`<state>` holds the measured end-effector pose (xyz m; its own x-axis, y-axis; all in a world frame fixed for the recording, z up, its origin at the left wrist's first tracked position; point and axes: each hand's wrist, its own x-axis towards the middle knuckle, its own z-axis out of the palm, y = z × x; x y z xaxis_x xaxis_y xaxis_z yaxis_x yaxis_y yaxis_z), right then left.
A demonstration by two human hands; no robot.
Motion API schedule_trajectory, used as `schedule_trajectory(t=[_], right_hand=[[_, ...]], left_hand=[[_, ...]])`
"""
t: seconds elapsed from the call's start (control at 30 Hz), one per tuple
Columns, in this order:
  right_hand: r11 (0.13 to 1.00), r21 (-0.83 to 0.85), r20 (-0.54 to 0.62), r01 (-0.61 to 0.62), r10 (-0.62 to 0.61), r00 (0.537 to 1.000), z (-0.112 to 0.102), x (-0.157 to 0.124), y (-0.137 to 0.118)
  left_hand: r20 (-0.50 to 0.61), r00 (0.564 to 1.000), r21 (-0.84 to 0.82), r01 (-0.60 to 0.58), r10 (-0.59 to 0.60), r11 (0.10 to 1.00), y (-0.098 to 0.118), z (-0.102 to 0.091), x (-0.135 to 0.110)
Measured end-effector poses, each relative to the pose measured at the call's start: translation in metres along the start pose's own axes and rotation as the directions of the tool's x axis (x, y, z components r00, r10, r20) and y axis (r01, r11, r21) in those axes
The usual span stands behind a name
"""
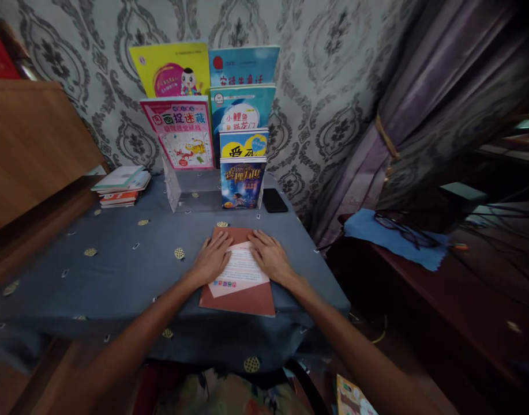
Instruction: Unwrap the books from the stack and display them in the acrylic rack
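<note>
A thin reddish-brown book (pixel 238 302) with a white, text-covered panel lies flat near the table's front edge. My left hand (pixel 212 257) rests palm down across its left side, fingers stretched out. On its right side, my right hand (pixel 270 255) lies in the same way, fingers extended over the white panel's edge. Beyond the book stands a clear tiered display rack (pixel 195 199). Its left column bears a pink book (pixel 180 132) below a yellow book (pixel 171 66). The right column holds several books, with a dark blue book (pixel 243 183) at the front.
A black phone (pixel 274 200) lies right of the rack. At the back left is a stack of books (pixel 120 185) beside a wooden panel (pixel 39 144). On a dark side table (pixel 398 271) to the right, glasses (pixel 405 229) rest on a blue cloth (pixel 359 227).
</note>
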<state>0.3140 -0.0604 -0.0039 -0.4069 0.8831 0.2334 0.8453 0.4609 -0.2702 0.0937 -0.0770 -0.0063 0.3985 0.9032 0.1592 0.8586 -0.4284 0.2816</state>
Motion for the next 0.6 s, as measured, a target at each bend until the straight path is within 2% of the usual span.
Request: schedule_trajectory(t=[0.13,0.4,0.6], right_hand=[[0.999,0.007,-0.012,0.032,-0.032,0.999,-0.001,-0.015,-0.001],[0.979,0.061,-0.084,0.193,-0.188,0.979,-0.003,-0.064,-0.004],[0.95,0.076,-0.016,0.303,-0.303,0.953,-0.015,-0.098,-0.004]], left_hand=[[-0.013,1.0,0.0,0.007,-0.007,1.0,0.001,0.0,0.0],[0.003,1.0,-0.007,0.004,-0.004,1.0,0.002,-0.002,-0.001],[-0.011,1.0,-0.016,-0.003,0.003,1.0,0.001,0.0,-0.001]])
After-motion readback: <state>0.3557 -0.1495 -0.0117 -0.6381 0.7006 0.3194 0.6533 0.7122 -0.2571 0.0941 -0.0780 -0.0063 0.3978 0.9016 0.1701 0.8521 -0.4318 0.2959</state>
